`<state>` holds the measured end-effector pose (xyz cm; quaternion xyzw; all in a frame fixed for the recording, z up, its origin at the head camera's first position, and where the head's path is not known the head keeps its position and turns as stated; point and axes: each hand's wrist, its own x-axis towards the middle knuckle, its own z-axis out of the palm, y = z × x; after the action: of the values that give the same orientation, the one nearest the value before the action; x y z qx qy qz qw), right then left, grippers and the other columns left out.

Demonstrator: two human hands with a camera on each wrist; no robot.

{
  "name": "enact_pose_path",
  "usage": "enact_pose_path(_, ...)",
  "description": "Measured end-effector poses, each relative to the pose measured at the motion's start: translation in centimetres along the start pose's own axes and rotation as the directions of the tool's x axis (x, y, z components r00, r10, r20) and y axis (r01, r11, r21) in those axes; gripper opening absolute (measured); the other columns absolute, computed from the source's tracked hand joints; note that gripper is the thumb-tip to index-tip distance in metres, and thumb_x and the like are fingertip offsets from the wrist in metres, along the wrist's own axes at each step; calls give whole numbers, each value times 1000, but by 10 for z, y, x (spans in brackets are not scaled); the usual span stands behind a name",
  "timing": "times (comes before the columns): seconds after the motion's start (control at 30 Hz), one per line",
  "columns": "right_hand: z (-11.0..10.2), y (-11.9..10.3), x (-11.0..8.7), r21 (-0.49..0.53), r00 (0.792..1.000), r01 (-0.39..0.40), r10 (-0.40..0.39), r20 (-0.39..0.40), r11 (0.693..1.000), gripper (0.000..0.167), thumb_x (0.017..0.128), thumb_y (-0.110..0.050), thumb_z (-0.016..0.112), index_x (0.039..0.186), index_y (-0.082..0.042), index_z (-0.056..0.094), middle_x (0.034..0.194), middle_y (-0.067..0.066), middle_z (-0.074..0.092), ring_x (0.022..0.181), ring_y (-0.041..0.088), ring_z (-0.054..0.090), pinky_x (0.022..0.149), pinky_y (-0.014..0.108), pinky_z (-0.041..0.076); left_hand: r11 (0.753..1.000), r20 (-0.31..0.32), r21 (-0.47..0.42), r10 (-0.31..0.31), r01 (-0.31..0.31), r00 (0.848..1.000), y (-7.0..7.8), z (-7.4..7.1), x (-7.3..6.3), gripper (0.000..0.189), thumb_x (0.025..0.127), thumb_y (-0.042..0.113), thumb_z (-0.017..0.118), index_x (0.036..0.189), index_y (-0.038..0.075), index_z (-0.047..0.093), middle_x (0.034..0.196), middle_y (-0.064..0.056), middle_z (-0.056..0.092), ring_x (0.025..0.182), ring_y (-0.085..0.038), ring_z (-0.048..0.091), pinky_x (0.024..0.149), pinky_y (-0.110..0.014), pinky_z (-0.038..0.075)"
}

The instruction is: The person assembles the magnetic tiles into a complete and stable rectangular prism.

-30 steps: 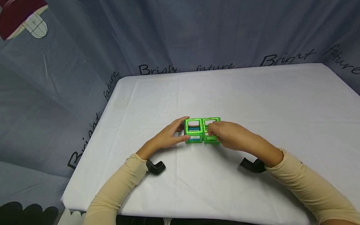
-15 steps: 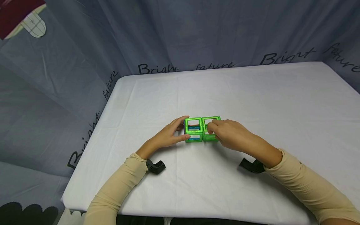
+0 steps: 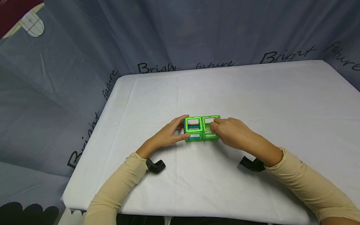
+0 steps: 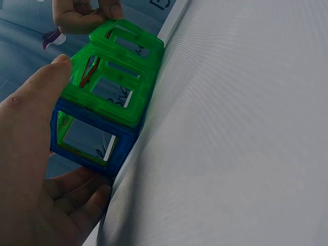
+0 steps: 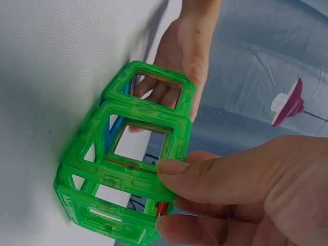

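Two box-like cells of green magnetic tiles stand side by side on the white table. My left hand grips the left cell, thumb at the front and fingers round the far side. A blue tile forms that cell's left end in the left wrist view. My right hand pinches the right cell near its upper edge. In the right wrist view, the thumb lies on a green tile frame, with the fingers curled below. Red or orange and blue edges show through the open frames.
The white cloth-covered table reaches back to a grey-blue curtain with printed lettering. Black wrist mounts hang below both wrists, near the tabletop.
My right hand has shifted slightly to the right along the right cell, and the two cells' front edges now line up more closely. The left hand keeps its grip.
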<state>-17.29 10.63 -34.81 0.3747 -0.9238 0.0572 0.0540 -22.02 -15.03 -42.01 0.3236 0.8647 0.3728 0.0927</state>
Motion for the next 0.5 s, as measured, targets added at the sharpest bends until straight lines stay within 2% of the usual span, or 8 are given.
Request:
enact_pose_path(0.3,-1,-1,-1,-22,1000,-16,16,16,1000,18,75,4,71,81,-9,60,76,1,54,53,16,49,52,29,42,1000,-3,9,-2,2,1000,0,0,0,73,88,34,63,146,15,23,126,-5,45,108,-12,50,93,-30,41)
enact_pose_path(0.5,-1,2,0,-37,1000,-18,17,-12,999,19,74,3,72,79,-10,59,74,1,53,52,16,48,50,28,41,1000,2,4,-4,4,1000,0,-1,0,72,88,32,63,146,15,23,127,-6,44,108,-13,50,93,-30,41)
